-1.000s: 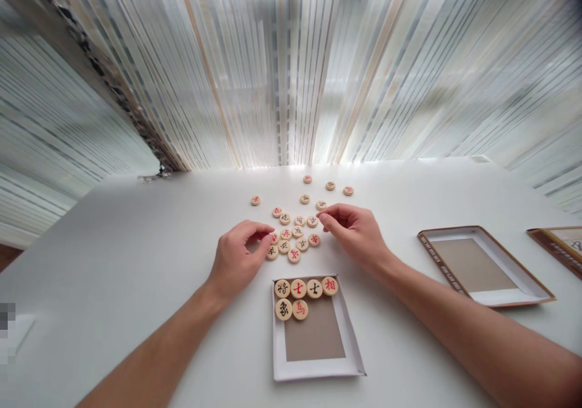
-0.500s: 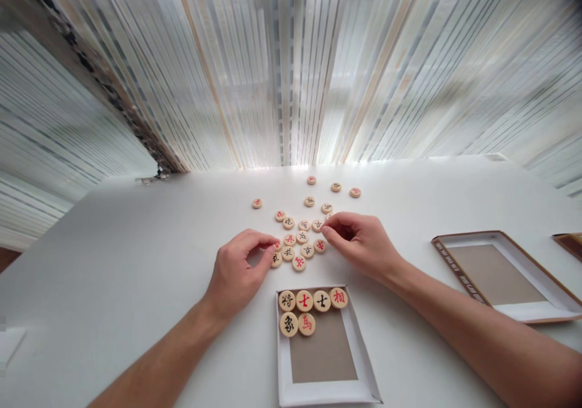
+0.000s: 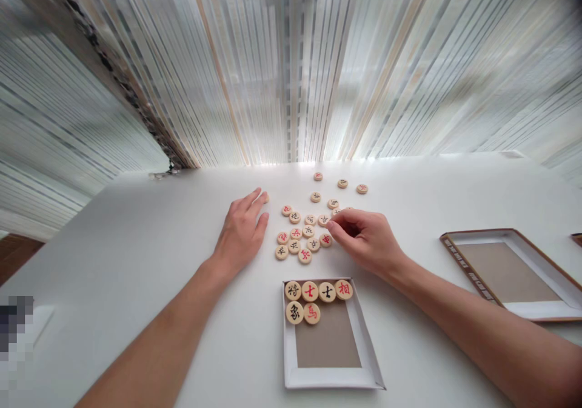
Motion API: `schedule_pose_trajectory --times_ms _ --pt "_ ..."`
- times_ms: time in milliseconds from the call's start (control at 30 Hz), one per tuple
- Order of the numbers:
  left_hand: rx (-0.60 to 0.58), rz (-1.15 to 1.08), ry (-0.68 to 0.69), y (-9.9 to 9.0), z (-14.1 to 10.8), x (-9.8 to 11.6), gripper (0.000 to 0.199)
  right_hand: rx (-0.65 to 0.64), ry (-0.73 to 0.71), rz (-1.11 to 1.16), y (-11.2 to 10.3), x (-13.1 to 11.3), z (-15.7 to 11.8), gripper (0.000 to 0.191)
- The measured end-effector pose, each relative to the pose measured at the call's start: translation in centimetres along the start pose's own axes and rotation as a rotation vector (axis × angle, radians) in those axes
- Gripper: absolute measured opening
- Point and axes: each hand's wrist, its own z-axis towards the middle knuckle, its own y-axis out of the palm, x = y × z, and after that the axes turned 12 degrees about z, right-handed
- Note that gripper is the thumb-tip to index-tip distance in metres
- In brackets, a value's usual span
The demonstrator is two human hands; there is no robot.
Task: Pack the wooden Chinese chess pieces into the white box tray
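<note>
Several round wooden pieces with red or black characters lie loosely on the white table, among them a red-marked piece (image 3: pixel 305 256) at the near edge of the group. My left hand (image 3: pixel 243 226) is left of them, fingers spread, its fingertips at a piece (image 3: pixel 266 199) that they partly cover. At the group's right side is my right hand (image 3: pixel 364 235), thumb and forefinger pinched beside a black-marked piece (image 3: pixel 324 220); whether anything is between them is hidden. A white-walled box (image 3: pixel 336 378) nearer me holds four pieces in its top row and two below, at the left.
On the right of the white table (image 3: pixel 136 274) lies a second shallow box (image 3: pixel 522 311) with brown edges. Another brown edge shows at the far right. A striped curtain (image 3: pixel 291 68) hangs behind the table. A pixelated patch covers something at the lower left.
My left hand has moved from the near left pieces up to the far left piece, and its fingers have spread. My right hand stays by the group. The whole view has shifted slightly.
</note>
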Motion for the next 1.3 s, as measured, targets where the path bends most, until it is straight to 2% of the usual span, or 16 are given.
schedule_pose_trajectory --times_ms 133,367,567,667,833,933,1067,1167,1300 --pt "-0.056 0.085 0.037 1.0 -0.1 0.1 0.043 0.009 0.005 0.007 0.0 0.2 0.1 0.024" --pt "-0.004 0.086 0.08 -0.1 -0.3 0.3 0.039 0.011 -0.007 0.016 0.0 0.2 0.0 0.023" --pt "0.035 0.097 -0.033 0.4 -0.6 -0.3 0.041 0.014 -0.018 0.017 0.0 0.3 0.1 0.023" --pt "0.023 0.101 -0.058 0.7 -0.5 -0.6 0.033 0.01 -0.025 0.021 0.0 0.3 0.1 0.022" --pt "0.033 0.015 -0.06 -0.2 -0.4 -0.2 0.022 0.011 -0.044 0.03 0.0 0.2 0.2 0.022" --pt "0.068 -0.085 -0.076 -1.4 -1.1 1.1 0.017 0.018 -0.053 0.044 0.1 0.1 0.1 0.021" --pt "0.077 -0.284 -0.103 -2.7 -3.1 3.9 0.022 0.02 -0.058 0.076 0.3 -0.4 -0.1 0.022" --pt "-0.022 -0.758 -0.225 -3.4 -4.3 6.0 0.024 0.001 -0.049 0.109 0.4 -1.6 -0.5 0.023" --pt "-0.133 -0.978 -0.28 -4.1 -4.9 7.5 0.019 -0.096 0.01 0.172 0.4 -4.3 -1.4 0.024"
